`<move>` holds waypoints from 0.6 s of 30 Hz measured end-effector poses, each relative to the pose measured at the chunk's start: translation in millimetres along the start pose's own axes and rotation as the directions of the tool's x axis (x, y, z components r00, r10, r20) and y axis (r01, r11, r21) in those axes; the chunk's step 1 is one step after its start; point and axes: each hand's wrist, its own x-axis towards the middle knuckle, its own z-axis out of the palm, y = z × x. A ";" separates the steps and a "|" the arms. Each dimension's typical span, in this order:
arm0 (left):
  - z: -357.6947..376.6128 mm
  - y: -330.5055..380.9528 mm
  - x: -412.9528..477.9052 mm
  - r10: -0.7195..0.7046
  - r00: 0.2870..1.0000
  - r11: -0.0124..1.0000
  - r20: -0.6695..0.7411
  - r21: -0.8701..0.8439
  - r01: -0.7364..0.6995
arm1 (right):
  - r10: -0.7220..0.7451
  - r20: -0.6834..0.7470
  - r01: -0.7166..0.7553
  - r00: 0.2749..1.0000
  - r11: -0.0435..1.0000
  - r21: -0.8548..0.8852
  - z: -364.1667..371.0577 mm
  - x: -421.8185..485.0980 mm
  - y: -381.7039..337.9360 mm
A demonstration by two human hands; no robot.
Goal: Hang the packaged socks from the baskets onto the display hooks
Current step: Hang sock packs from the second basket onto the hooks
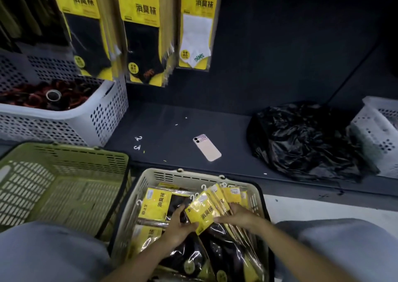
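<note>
- Your left hand [177, 227] pinches the lower corner of a fanned bunch of yellow-labelled clear sock packets [202, 213], with the thumb on the front packet's face.
- Your right hand [235, 217] grips the same bunch from its right side, fingers curled round the edge.
- The bunch sits just over the beige slotted plastic basket [193, 174], which holds more packets of black socks.
- An olive-green plastic basket [64, 154] stands just beside it, on your left.
- Matching hanging packets [142, 33] fill the display above a pale pink phone [206, 147] lying on the dark shelf.
</note>
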 end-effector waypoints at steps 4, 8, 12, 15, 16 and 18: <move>-2.0 10.6 -3.9 0.040 0.998 0.998 -0.048 -0.037 -0.042 | -0.089 -0.005 0.089 0.996 0.991 0.102 11.4 2.7 -10.6; -11.4 43.9 -2.4 0.100 0.985 0.974 -0.142 -0.189 -0.126 | -0.243 -0.103 0.263 0.965 0.909 0.324 -7.0 -17.7 -53.5; -21.6 96.7 -6.9 0.232 0.970 0.937 -0.071 -0.250 -0.242 | -0.388 -0.181 0.428 0.904 0.827 0.366 -27.1 -38.9 -98.3; -32.5 135.0 -12.8 0.358 0.926 0.892 -0.122 -0.249 -0.378 | -0.481 -0.216 0.527 0.850 0.762 0.376 -37.1 -52.5 -129.3; -37.9 146.9 -15.8 0.397 0.906 0.875 -0.143 -0.239 -0.421 | -0.509 -0.227 0.557 0.830 0.739 0.379 -39.7 -57.0 -139.3; -51.2 169.0 -20.8 0.459 0.868 0.845 -0.187 -0.209 -0.492 | -0.554 -0.256 0.609 0.792 0.698 0.376 -45.6 -66.0 -159.2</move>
